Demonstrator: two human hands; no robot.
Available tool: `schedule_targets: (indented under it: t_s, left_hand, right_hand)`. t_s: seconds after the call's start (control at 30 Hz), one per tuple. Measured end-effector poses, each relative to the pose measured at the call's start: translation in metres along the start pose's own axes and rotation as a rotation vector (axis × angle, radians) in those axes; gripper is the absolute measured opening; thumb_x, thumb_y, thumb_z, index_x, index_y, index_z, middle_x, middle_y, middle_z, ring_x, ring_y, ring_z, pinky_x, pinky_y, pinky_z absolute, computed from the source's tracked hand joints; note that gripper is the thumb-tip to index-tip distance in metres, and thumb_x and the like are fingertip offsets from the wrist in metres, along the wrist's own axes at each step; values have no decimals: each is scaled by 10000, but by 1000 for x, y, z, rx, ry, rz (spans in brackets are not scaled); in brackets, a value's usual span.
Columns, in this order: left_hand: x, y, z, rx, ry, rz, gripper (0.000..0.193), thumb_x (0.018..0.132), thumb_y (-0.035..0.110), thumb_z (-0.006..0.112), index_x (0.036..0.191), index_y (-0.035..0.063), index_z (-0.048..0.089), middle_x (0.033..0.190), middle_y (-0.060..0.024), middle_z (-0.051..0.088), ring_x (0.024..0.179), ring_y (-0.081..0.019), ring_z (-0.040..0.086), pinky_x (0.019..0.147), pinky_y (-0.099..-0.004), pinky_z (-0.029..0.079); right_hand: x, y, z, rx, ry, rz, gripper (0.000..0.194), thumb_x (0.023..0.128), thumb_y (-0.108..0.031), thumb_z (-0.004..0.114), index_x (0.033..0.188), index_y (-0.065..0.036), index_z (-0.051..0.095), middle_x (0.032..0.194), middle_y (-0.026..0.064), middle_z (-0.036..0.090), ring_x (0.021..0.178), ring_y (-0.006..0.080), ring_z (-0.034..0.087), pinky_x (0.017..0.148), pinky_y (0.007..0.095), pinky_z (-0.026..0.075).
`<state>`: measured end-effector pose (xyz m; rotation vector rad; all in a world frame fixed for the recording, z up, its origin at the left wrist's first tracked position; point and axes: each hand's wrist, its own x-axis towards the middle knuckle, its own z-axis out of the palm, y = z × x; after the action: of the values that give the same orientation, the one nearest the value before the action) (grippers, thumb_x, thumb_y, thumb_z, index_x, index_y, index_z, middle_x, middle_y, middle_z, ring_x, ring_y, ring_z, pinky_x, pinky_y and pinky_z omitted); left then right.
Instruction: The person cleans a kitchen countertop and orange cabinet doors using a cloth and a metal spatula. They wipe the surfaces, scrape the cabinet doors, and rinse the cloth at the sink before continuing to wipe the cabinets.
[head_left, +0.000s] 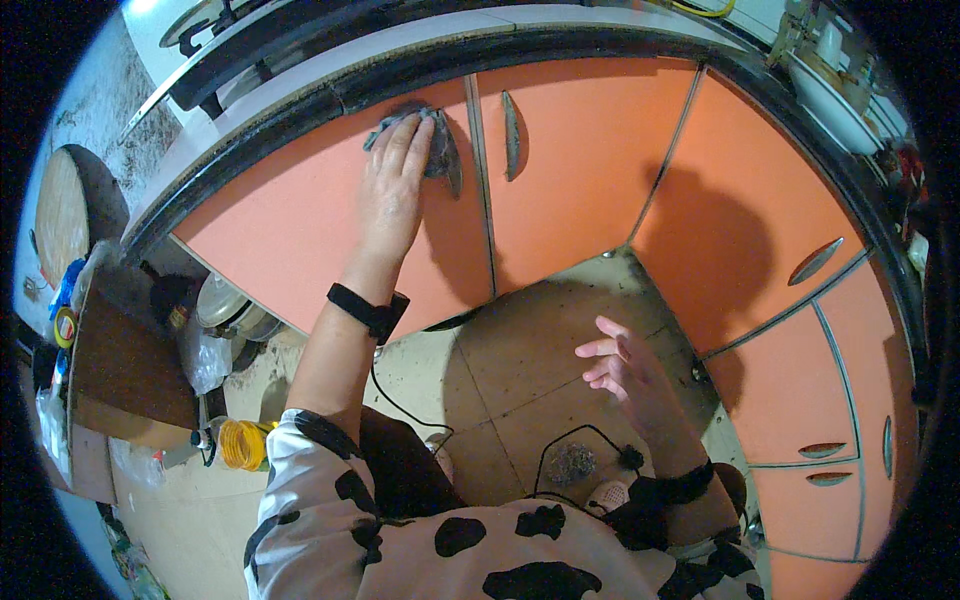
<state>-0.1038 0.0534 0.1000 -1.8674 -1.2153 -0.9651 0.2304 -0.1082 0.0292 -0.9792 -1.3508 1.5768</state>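
My left hand (396, 169) presses a damp-looking grey cloth (439, 154) flat against an orange cabinet door (300, 225), close under the countertop edge. Beside the cloth, towards the door's right side, is a curved metal handle (455, 166), partly covered by it. Part of the cloth is hidden beneath my fingers. My right hand (619, 364) hangs in the air above the tiled floor (517, 375), fingers spread and slightly curled, holding nothing. A second orange door (585, 150) with its own handle (511, 135) adjoins the first.
The dark countertop edge (585, 46) curves above the doors. More orange cabinet fronts (757, 195) turn the corner at right. A steel wool-like tangle (571, 463) and a black cable (412, 409) lie near my feet. At left are a brown box (127, 360), a lidded pot (225, 304) and a yellow-capped container (244, 444).
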Motion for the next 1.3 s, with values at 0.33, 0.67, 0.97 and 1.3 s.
schedule_targets:
  t_s: [0.33,0.67,0.97,1.3]
  left_hand:
    - [-59,3,16,-26,-228,113,324,812,76,545,1133,59,588,1302,-86,558,1190,-279,518,946,-403,455]
    - [-109,-2,29,-13,-480,261,295,832,114,531,1121,78,585,1297,-62,562,1187,-260,513,947,-406,458]
    - [-44,-8,-3,7,-64,-6,352,812,48,552,1160,85,593,1371,-76,512,1273,-302,442,1029,-460,373]
    - [1,1,-21,85,-240,66,258,800,44,579,1053,90,596,1377,-29,523,1223,-273,479,994,-449,389]
  right_hand:
    - [-3,-1,-1,36,-35,-23,597,974,-353,550,1444,-42,354,1195,102,591,918,127,577,858,290,469]
    - [-17,-14,3,11,-13,-63,589,991,-385,517,1432,-27,361,1145,85,595,873,108,562,858,286,467]
    - [-21,-20,-2,-24,13,-81,574,995,-391,516,1411,-15,391,1116,111,606,869,119,562,838,291,473]
    - [-5,-8,-2,50,-42,-50,569,966,-373,568,1391,-23,425,1093,108,624,875,144,572,823,292,482]
